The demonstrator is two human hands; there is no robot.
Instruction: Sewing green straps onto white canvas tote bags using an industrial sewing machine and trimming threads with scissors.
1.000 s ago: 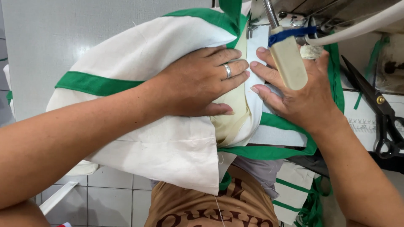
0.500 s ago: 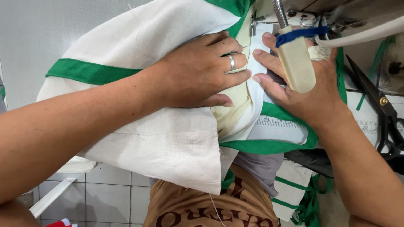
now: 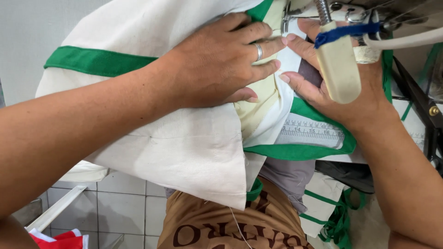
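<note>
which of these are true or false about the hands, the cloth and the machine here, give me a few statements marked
1. The left hand lies flat on the cloth. True.
2. The left hand wears a ring. True.
3. The cloth has red bands. False: its bands are green.
4. The right hand holds scissors. False: it presses the cloth beside the left hand, under a cream machine part.
5. A ruler strip shows below the right hand. True.
6. The floor is carpet. False: it is pale tile.
</note>
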